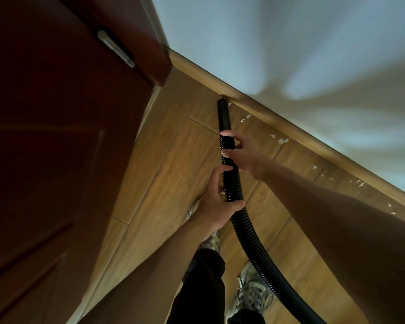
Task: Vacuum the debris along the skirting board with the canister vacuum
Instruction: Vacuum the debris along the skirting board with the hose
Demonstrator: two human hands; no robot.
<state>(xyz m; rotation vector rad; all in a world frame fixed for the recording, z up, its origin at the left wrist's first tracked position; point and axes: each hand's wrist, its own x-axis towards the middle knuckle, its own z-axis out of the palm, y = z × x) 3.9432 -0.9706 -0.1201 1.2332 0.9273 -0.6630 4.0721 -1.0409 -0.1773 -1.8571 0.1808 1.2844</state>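
Note:
A black ribbed vacuum hose [248,232] runs up from the bottom right to a smooth black nozzle [223,115]. The nozzle tip touches the floor at the wooden skirting board [278,122]. My right hand [241,153] grips the hose just behind the nozzle. My left hand [216,199] grips the ribbed hose a little lower. White debris scraps [282,139] lie scattered along the skirting board to the right of the nozzle. The canister itself is out of view.
A dark red door [56,136] with a metal handle [115,48] fills the left side. A pale wall [290,43] rises above the skirting. The floor [168,164] is wood-look tile. My shoes [253,291] and dark trouser legs stand below the hose.

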